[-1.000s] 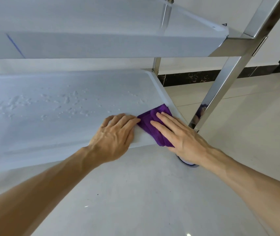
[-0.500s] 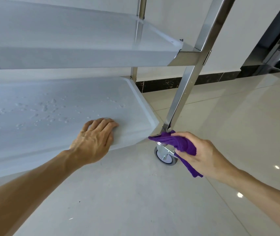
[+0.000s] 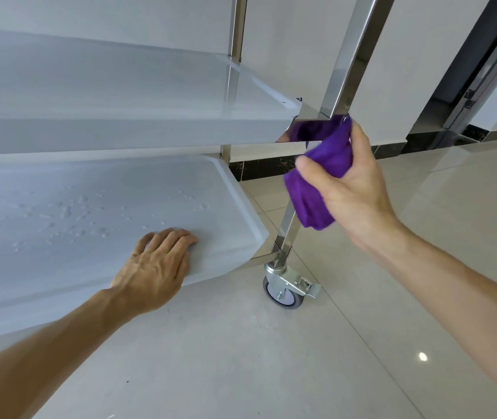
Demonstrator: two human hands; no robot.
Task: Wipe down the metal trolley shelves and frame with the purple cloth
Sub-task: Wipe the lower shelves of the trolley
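There is just one camera, and it sits on my head. It looks forward and down, low and close to the trolley's lower shelf (image 3: 96, 207) and its front leg (image 3: 342, 65). My arms reach in from the bottom edge.

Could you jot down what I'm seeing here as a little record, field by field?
Setting: metal trolley on a pale tiled floor
Left hand: rests on the front edge of the lower shelf, fingers bent
Right hand: grips the purple cloth
Cloth position: bunched around the frame post, level with the upper shelf
Lower shelf surface: scattered water droplets
Wheel: caster with a brake tab, under the post
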